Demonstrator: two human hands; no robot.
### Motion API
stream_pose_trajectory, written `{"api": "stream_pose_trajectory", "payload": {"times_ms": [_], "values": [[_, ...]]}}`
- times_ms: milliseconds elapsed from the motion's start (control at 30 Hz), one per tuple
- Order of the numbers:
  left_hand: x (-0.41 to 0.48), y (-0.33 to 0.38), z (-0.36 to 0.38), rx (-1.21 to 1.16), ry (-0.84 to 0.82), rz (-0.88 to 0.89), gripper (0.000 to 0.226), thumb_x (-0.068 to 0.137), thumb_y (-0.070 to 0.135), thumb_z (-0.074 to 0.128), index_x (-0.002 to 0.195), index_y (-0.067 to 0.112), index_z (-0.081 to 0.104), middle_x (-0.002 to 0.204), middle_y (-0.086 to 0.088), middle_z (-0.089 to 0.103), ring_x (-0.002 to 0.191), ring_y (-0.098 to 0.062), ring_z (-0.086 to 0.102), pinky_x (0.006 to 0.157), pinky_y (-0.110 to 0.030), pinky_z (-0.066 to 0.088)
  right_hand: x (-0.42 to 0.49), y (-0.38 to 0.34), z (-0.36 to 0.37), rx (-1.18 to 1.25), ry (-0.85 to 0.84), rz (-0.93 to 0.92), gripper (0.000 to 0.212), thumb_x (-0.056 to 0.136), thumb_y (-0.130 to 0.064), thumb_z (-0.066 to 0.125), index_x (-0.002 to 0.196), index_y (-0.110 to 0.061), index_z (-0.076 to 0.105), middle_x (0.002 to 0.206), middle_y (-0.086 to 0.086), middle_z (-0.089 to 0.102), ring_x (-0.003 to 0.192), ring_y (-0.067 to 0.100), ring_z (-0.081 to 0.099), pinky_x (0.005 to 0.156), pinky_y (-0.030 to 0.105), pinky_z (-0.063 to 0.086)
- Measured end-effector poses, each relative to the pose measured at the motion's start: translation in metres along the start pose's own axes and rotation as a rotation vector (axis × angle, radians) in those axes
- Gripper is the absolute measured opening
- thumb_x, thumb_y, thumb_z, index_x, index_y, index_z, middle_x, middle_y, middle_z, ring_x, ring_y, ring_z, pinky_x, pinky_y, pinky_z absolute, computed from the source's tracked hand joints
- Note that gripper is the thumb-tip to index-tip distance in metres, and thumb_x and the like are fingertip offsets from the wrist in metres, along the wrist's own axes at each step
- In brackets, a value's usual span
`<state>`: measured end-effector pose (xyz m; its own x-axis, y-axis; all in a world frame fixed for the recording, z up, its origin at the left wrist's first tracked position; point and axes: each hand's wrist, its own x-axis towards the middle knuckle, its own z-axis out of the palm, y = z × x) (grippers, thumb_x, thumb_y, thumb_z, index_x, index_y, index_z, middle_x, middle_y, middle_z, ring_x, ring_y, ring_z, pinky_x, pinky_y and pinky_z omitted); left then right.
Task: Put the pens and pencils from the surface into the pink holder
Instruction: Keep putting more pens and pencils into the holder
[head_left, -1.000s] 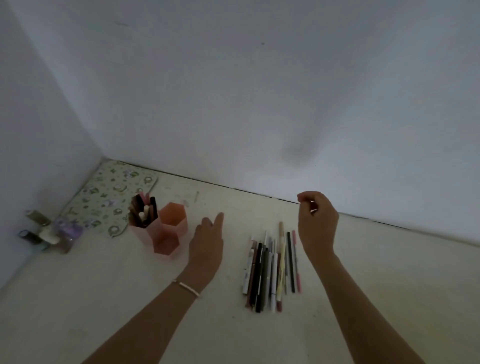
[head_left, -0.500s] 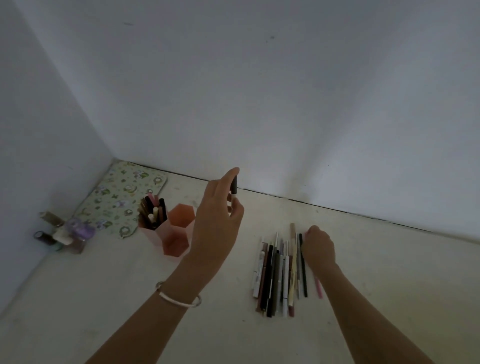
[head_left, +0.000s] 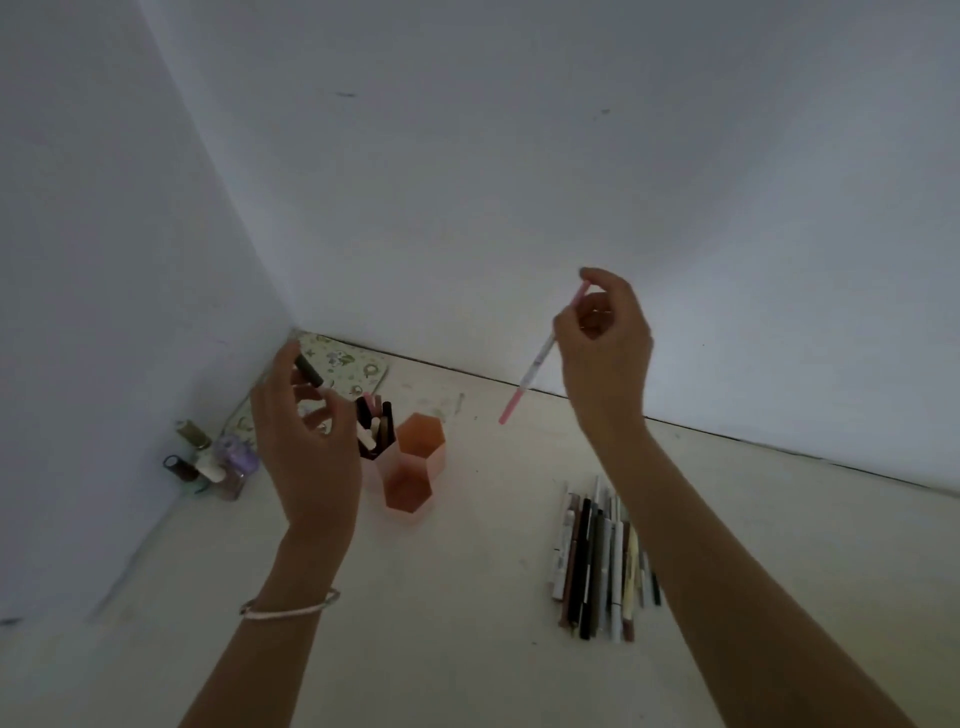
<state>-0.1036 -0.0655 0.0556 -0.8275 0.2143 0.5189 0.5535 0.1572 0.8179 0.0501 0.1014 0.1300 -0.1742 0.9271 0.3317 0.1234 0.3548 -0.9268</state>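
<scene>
The pink holder (head_left: 415, 470) has three hexagonal cells; its left cell is full of pens (head_left: 375, 427), the other two show nothing inside. My left hand (head_left: 306, 447) hovers just left of that full cell and pinches a dark pen (head_left: 310, 372) by its upper part. My right hand (head_left: 605, 353) is raised to the right of the holder and pinches a pink and white pen (head_left: 530, 373) that slants down to the left. A row of several pens and pencils (head_left: 602, 558) lies on the surface, partly hidden under my right forearm.
Small bottles (head_left: 210, 460) stand in the left corner by the wall. A patterned pad (head_left: 345, 364) lies behind the holder against the back wall. The pale surface (head_left: 467, 597) meets walls at the left and back.
My left hand carried the dark pen left, over to the holder's full cell. My right hand picked the pink pen off the row and lifted it up.
</scene>
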Motion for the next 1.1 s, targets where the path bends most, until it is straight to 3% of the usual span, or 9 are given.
{"api": "stream_pose_trajectory", "payload": {"times_ms": [67, 167, 267, 400, 567, 733, 867, 967, 1100], "values": [[-0.010, -0.012, -0.001, 0.055, -0.054, 0.017, 0.052, 0.091, 0.003, 0.054, 0.136, 0.026, 0.044, 0.116, 0.000, 0.048, 0.093, 0.002, 0.052, 0.076, -0.013, 0.053, -0.012, -0.001, 0.016, 0.012, -0.024, -0.020, 0.035, 0.083, 0.001, 0.060, 0.115, -0.014, 0.061, 0.082, 0.002, 0.061, 0.063, 0.006, 0.053, 0.061, 0.012, 0.045], [-0.025, -0.028, 0.000, 0.132, -0.181, -0.009, 0.044, 0.092, 0.004, 0.054, 0.133, 0.021, 0.048, 0.120, -0.004, 0.050, 0.102, -0.020, 0.058, 0.085, -0.035, 0.055, -0.032, 0.002, 0.031, -0.005, -0.045, -0.076, 0.033, 0.087, -0.001, 0.059, 0.118, -0.011, 0.060, 0.099, 0.000, 0.061, 0.070, 0.002, 0.058, 0.063, 0.007, 0.045], [-0.035, -0.036, -0.003, 0.315, -0.221, 0.060, 0.035, 0.088, 0.002, 0.060, 0.122, 0.011, 0.063, 0.121, -0.014, 0.055, 0.114, -0.032, 0.052, 0.094, -0.051, 0.048, -0.047, 0.006, 0.036, 0.024, -0.084, -0.074, 0.034, 0.090, -0.003, 0.058, 0.122, -0.013, 0.057, 0.091, 0.001, 0.064, 0.074, 0.006, 0.060, 0.067, 0.011, 0.048], [-0.025, -0.032, -0.018, 0.269, -0.089, 0.030, 0.040, 0.088, 0.006, 0.054, 0.128, 0.006, 0.058, 0.127, -0.018, 0.052, 0.122, -0.031, 0.046, 0.106, -0.037, 0.037, -0.061, 0.001, 0.045, 0.096, -0.080, -0.134, 0.030, 0.093, -0.005, 0.058, 0.118, -0.021, 0.052, 0.084, 0.000, 0.063, 0.075, 0.011, 0.062, 0.071, 0.018, 0.052], [0.000, -0.021, -0.040, 0.123, 0.017, 0.018, 0.049, 0.083, 0.006, 0.046, 0.132, 0.008, 0.046, 0.123, -0.012, 0.049, 0.110, -0.031, 0.052, 0.093, -0.051, 0.045, -0.079, -0.001, 0.072, 0.122, -0.116, -0.154, 0.030, 0.092, -0.003, 0.056, 0.112, -0.024, 0.052, 0.093, -0.005, 0.063, 0.083, 0.008, 0.063, 0.076, 0.020, 0.053], [0.006, -0.010, -0.052, 0.036, 0.055, -0.035, 0.046, 0.082, 0.009, 0.042, 0.127, 0.013, 0.050, 0.114, 0.008, 0.042, 0.102, -0.010, 0.053, 0.081, -0.036, 0.052, -0.097, 0.020, 0.094, -0.042, -0.262, -0.152, 0.022, 0.094, -0.010, 0.054, 0.105, -0.028, 0.051, 0.093, -0.009, 0.061, 0.083, 0.005, 0.061, 0.076, 0.023, 0.053], [-0.002, 0.001, -0.053, 0.006, 0.021, -0.055, 0.044, 0.079, 0.005, 0.041, 0.120, 0.011, 0.054, 0.114, 0.004, 0.047, 0.096, -0.014, 0.056, 0.075, -0.022, 0.049, -0.115, 0.042, 0.097, -0.359, -0.440, -0.314, 0.016, 0.091, -0.012, 0.057, 0.100, -0.011, 0.071, 0.114, 0.003, 0.060, 0.096, 0.018, 0.057, 0.087, 0.032, 0.050], [-0.021, 0.019, -0.038, -0.033, -0.075, 0.007, 0.038, 0.083, -0.002, 0.046, 0.115, 0.016, 0.054, 0.112, 0.001, 0.052, 0.090, -0.011, 0.056, 0.072, -0.018, 0.048, -0.109, 0.043, 0.078, -0.339, -0.348, -0.324, 0.028, 0.087, -0.007, 0.058, 0.113, -0.008, 0.068, 0.117, 0.006, 0.059, 0.099, 0.020, 0.059, 0.089, 0.036, 0.052], [-0.068, 0.050, 0.015, -0.006, -0.387, 0.066, 0.020, 0.087, 0.009, 0.054, 0.103, 0.020, 0.060, 0.092, 0.016, 0.054, 0.081, 0.004, 0.055, 0.070, -0.008, 0.046, -0.071, 0.042, 0.022, -0.307, -0.118, -0.271, 0.035, 0.084, 0.005, 0.053, 0.115, -0.007, 0.065, 0.112, 0.003, 0.060, 0.094, 0.011, 0.059, 0.081, 0.018, 0.050]]}}
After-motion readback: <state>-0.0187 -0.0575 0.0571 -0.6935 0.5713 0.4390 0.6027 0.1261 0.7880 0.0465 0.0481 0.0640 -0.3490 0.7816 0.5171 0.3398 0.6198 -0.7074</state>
